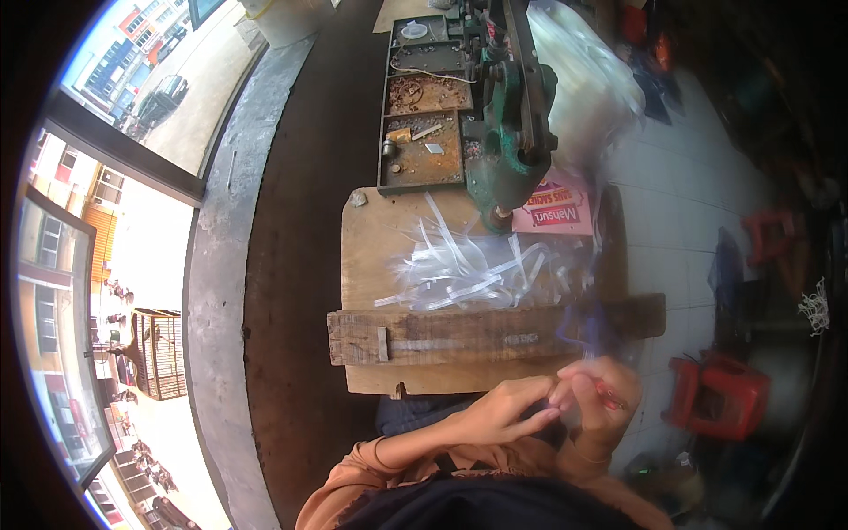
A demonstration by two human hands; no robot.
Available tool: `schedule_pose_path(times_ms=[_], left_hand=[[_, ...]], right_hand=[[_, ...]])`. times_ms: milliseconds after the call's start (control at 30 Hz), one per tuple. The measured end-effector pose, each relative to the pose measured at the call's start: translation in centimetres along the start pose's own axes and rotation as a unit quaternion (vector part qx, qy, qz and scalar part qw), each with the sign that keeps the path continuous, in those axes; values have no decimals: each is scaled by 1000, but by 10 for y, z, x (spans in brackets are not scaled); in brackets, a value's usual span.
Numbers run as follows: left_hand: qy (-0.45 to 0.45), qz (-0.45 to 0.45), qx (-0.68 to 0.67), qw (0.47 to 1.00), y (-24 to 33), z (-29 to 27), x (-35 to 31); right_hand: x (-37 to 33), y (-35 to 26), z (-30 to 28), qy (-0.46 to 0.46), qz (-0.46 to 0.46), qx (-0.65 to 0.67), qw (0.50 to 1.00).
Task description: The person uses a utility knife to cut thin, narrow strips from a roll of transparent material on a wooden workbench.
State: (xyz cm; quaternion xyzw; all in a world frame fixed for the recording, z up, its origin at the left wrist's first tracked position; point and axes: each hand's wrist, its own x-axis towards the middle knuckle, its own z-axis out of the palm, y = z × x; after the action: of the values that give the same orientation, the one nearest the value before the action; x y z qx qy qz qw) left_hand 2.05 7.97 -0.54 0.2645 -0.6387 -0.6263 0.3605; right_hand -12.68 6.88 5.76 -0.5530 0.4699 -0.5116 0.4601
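Both of my hands meet just past the near right side of a wooden board (371, 378). My left hand (508, 413) has its thumb and fingertips pinched together beside the right hand; anything between them is too small or blurred to make out. My right hand (608, 397) is closed around a small red object (609, 394), mostly hidden by the fingers, so its kind is unclear. Ahead of them, a thick wooden plank (442, 339) lies across the board. Beyond the plank rests a loose heap of translucent white plastic strips (459, 269).
A green metal machine (505, 168) stands at the board's far side, next to a compartmented tray (422, 146) of small scraps. A pink printed package (555, 210) and a clear plastic bag (587, 79) lie right of it. Red stools (720, 397) stand on the tiled floor (676, 230).
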Motion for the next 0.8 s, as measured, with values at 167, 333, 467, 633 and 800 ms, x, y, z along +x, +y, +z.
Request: schedule_pose_path(times_ms=[167,333,467,633,800], left_hand=[[-72,-95,-41,992,10,-17,-9],[-79,-19,107,991,19,-38,-20],[-99,-45,159,981,33,-74,-46],[-53,-52,194,978,62,-117,-74],[-68,-52,245,966,82,-139,-80]], right_hand=[[3,19,-18,78,-57,168,981],[12,4,-80,291,-73,194,934],[9,9,-168,439,-116,136,881],[20,8,-284,554,-155,-32,817],[38,-4,-361,628,-176,-117,749]])
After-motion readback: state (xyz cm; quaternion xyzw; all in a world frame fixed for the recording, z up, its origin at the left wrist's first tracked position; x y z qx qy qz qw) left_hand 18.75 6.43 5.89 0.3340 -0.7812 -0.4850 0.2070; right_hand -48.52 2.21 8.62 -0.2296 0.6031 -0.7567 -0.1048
